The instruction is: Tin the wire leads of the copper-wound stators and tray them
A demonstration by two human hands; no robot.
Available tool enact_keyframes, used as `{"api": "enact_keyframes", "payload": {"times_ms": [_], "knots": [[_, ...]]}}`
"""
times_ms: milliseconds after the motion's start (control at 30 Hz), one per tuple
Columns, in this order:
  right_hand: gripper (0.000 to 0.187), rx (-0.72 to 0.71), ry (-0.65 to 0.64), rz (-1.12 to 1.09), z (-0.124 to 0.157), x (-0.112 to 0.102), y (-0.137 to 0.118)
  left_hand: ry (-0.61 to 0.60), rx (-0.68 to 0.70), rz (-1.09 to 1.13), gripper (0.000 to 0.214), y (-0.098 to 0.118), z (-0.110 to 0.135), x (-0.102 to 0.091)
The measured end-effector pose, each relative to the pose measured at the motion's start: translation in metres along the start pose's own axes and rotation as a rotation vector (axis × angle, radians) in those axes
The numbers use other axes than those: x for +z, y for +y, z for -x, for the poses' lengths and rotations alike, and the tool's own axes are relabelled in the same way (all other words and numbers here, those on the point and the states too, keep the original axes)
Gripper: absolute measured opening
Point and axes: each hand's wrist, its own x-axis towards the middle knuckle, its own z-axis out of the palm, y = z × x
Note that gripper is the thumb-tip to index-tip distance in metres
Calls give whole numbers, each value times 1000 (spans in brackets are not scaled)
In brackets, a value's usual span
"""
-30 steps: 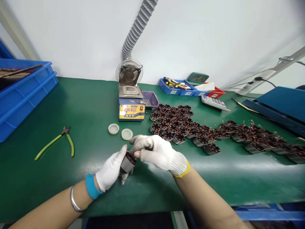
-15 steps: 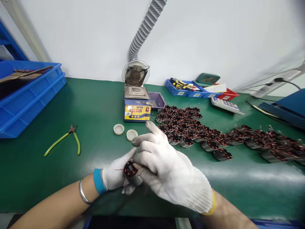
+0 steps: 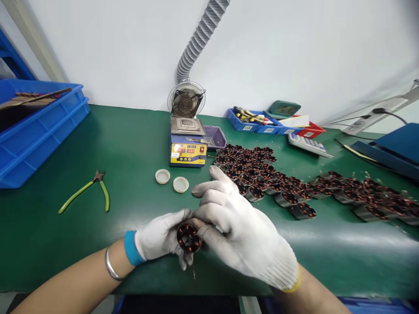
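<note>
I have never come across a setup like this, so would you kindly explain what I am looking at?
There is no robot here: these are a person's own hands in white gloves, seen by one head-worn camera looking forward and down. The left hand holds a metal ring with copper wire inside, its open end facing the camera. The right hand has its thumb and fingers at the ring's edge. On the green table are pliers, two round white dishes, a yellow-fronted box and, farther right, many similar rings.

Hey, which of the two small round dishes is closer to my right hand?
The right dish, lower in view; the left dish sits farther from your gloved right hand.
</note>
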Motion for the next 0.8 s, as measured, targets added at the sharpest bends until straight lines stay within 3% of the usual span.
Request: {"api": "enact_keyframes", "payload": {"times_ms": [67, 167, 233, 300, 367, 467, 567, 667, 800], "knots": [[11, 78, 152, -98, 13, 7, 5, 26, 76, -9, 34, -3, 3, 4], [16, 322, 565, -205, 38, 28, 7, 141, 182, 56, 38, 0, 3, 7], [17, 396, 644, -148, 53, 49, 5, 203, 201, 150, 41, 4, 0, 8], [26, 375, 499, -27, 60, 71, 2, 232, 207, 233, 40, 4, -3, 9], [49, 357, 343, 51, 60, 90, -1, 231, 221, 259, 38, 2, -6, 10], [52, 437, 293, -32, 54, 103, -5, 250, 242, 237, 34, -6, -7, 11], [45, 654, 244, -299, 51, 100, -6, 347, 337, 155, 34, -12, -5, 8], [50, 895, 166, -539, 55, 92, -5, 414, 475, -32, 41, -10, -1, 3], [46, 1099, 68, -644, 56, 82, -1, 450, 580, -356, 36, -3, 4, 3]]}}
